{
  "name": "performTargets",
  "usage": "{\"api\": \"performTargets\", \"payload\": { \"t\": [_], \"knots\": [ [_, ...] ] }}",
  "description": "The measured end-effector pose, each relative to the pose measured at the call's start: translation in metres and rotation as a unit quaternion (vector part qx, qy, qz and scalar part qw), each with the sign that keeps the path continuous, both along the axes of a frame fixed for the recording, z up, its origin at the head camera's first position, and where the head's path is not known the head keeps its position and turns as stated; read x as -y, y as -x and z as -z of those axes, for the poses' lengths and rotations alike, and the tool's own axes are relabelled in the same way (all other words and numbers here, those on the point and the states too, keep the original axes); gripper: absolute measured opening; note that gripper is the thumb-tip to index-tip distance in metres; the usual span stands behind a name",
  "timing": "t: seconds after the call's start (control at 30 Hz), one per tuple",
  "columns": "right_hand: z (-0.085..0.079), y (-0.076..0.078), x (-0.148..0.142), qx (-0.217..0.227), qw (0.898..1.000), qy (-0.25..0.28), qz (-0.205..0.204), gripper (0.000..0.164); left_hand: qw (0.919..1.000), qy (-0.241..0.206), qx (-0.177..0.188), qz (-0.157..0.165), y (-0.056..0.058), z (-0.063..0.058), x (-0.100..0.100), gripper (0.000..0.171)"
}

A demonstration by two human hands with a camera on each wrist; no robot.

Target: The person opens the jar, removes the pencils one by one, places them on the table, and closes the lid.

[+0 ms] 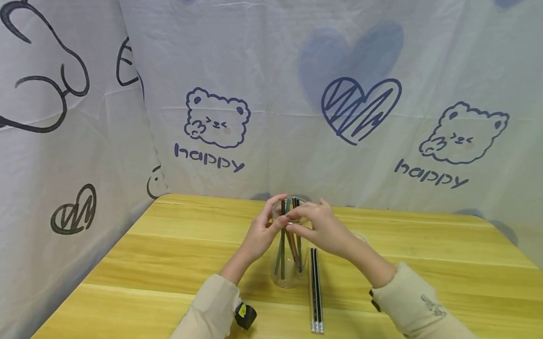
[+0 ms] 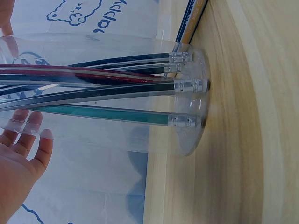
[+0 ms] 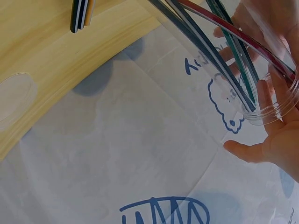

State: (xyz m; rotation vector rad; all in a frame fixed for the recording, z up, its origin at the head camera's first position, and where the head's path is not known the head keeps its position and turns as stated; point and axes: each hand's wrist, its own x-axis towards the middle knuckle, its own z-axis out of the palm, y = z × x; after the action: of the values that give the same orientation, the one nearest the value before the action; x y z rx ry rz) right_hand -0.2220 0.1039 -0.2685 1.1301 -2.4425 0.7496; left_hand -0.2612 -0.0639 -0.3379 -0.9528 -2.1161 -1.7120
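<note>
A clear plastic jar [image 1: 280, 281] stands upright on the table, with several pencils [image 2: 140, 116] leaning inside, eraser ends down. Black, green and dark red ones show. My left hand [image 1: 259, 235] grips the jar near its top, its fingers [image 2: 35, 140] curled round the side. Two fingers of my right hand [image 3: 280, 140] reach through the jar's mouth, beside the dark red pencil [image 3: 243, 37]. The right thumb stays outside, apart from the rim. Whether those fingers touch the pencil I cannot tell.
A few loose pencils [image 1: 316, 287] lie side by side on the wooden table [image 1: 167, 273], just right of the jar. A clear round lid [image 3: 18, 98] rests on the table past my right forearm. Behind the table hangs a printed white cloth [image 1: 288, 139].
</note>
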Motion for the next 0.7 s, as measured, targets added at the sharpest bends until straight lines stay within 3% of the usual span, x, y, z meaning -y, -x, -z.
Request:
{"api": "performTargets", "payload": {
  "t": [0.3, 0.7],
  "knots": [
    [0.003, 0.003, 0.000, -0.001, 1.000, 0.022, -0.006, 0.012, 0.9999, -0.004, -0.006, 0.012, -0.021, -0.020, 0.001, 0.079],
    [0.004, 0.009, -0.002, 0.005, 0.998, 0.058, -0.021, 0.009, 1.0000, -0.003, -0.007, 0.006, -0.023, -0.021, 0.000, 0.085]
  ]
}}
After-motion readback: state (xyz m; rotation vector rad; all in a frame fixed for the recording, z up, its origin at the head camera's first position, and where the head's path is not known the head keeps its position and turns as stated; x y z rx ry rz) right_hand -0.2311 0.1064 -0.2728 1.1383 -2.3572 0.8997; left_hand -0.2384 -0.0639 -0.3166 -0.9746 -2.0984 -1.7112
